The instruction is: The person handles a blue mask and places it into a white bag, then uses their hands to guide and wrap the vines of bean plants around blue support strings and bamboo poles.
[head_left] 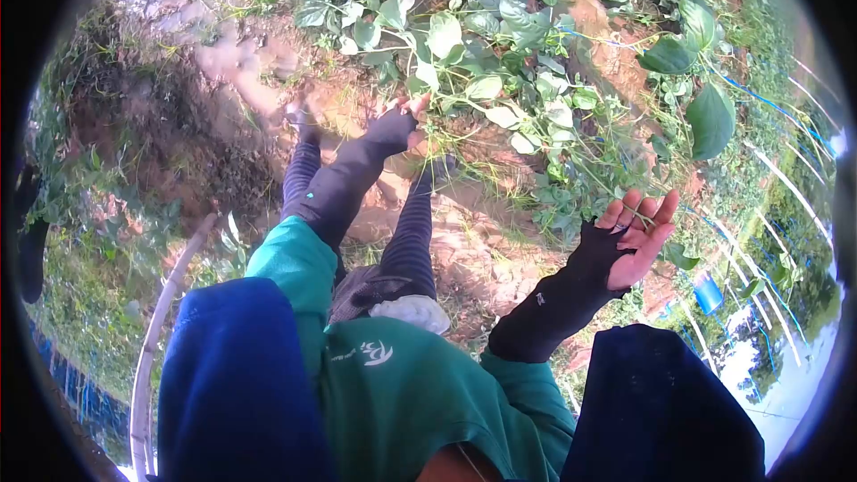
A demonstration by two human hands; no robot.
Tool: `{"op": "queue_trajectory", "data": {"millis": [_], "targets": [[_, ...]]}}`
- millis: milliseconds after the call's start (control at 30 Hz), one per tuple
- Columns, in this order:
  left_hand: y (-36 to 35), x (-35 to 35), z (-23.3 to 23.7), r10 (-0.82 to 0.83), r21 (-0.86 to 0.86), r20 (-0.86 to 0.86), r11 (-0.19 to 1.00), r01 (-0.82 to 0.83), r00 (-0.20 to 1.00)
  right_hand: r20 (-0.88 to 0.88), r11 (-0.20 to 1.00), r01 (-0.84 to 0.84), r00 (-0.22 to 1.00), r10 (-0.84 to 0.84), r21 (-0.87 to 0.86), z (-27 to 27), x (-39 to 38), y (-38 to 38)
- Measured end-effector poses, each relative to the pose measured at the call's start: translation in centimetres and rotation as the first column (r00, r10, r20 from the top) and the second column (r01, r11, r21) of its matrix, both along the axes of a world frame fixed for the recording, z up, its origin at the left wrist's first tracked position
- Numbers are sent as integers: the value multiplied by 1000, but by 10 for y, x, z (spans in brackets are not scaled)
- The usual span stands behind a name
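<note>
Outdoor growing plot; farm or garden, cannot tell which. Bare brown soil underfoot, patched with grass. Leafy vines sprawling across soil. To right, pale poles in slanted lines, blue string among them, blue container nearby. Beyond these, trees and bright open sky; sunlight falling on soil and vines.

No text can be read with certainty. A green fabric shirt, lower centre, bears a curved white logo with tiny blurred lettering; a black fabric sleeve, right of centre, has a small illegible white mark.
</note>
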State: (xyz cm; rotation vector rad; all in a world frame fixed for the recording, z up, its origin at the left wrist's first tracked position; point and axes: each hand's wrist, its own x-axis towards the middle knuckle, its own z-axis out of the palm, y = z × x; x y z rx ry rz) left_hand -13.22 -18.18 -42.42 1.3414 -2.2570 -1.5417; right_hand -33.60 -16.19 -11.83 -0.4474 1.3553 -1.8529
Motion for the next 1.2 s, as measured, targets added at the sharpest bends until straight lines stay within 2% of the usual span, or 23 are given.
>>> {"op": "queue_trajectory", "data": {"millis": [33, 100, 133, 167, 233, 267, 300, 333, 367, 400, 433, 467, 533, 633, 700, 767, 833, 867, 1000, 1033, 1067, 1133, 1200], "targets": [[1, 5, 10, -3, 0, 0, 1000, 3, 1000, 0, 1000, 3, 1000, -3, 0, 1, -3, 2], [-4, 14, 32, -208, 156, 282, 973, 170, 937, -151, 983, 147, 980, -130, 109, 3, -7, 7], [14, 28, -14, -319, 145, 303, 947, 288, 898, -224, 958, 232, 956, -191, 171, 1, -10, 7], [8, 40, -5, -415, 264, 351, 904, 336, 840, -223, 957, 231, 956, -190, 174, -3, -14, 8], [9, 74, 14, -210, -151, 200, 958, 242, 957, -267, 905, 297, 939, -219, 304, -16, -25, 10], [5, 94, 14, -212, -153, 205, 957, 245, 956, -250, 890, 287, 946, -206, 355, -26, -32, 14], [0, 114, 13, -90, 241, -51, 965, 99, 995, -246, 890, 290, 946, -211, 352, -39, -36, 18], [-5, 124, 15, 130, 619, -231, 784, 43, 964, -167, 882, 233, 970, -178, 410, -52, -40, 23], [-14, 127, 36, 124, 621, -230, 782, 48, 965, -86, 869, 173, 985, -150, 465, -65, -42, 29], [-25, 129, 72, -266, 299, -104, 911, 285, 958, 21, 864, 127, 987, -157, 487, -80, -42, 35], [-33, 130, 101, -552, -8, 150, 829, 560, 820, 131, 863, 75, 978, -161, 500, -97, -39, 40], [-35, 128, 117, -552, -7, 156, 829, 560, 819, 238, 879, 2, 963, -131, 476, -114, -34, 45], [-38, 123, 140, -373, -364, -33, 868, 337, 927, 509, 936, -161, 860, -23, 314, -150, -20, 54], [-42, 126, 153, -236, -332, -112, 924, 187, 965, 554, 898, -244, 833, -1, 367, -186, 8, 56], [-62, 134, 174, -237, -350, -104, 918, 188, 966, 591, 848, -170, 783, -193, 501, -195, 24, 41], [-72, 154, 182, -300, -286, -23, 916, 281, 954, 615, 899, -238, 788, -42, 367, -216, 22, 52], [-73, 172, 183, -292, -293, -19, 916, 274, 956, 619, 938, -345, 734, 281, -17, -230, 16, 55], [-73, 180, 186, -218, -230, 54, 947, 225, 974, 539, 892, -181, 839, -80, 414, -199, 25, 31], [-86, 241, 174, -184, -290, 234, 924, 249, 955, 436, 939, -9, 887, -151, 344, -183, -11, 37], [-92, 261, 176, 147, 99, 70, 983, -154, 987, 425, 941, 17, 889, -169, 339, -191, -29, 49], [-100, 281, 181, 496, 505, 58, 733, -454, 866, 415, 942, 40, 891, -185, 334, -194, -39, 57], [-122, 319, 169, 685, 496, -309, 708, -503, 660, 370, 928, 76, 903, -219, 365, -177, -36, 69], [-141, 323, 174, 869, 670, -464, 470, -574, 169, 344, 897, 129, 893, -290, 422, -167, -37, 83]]}}
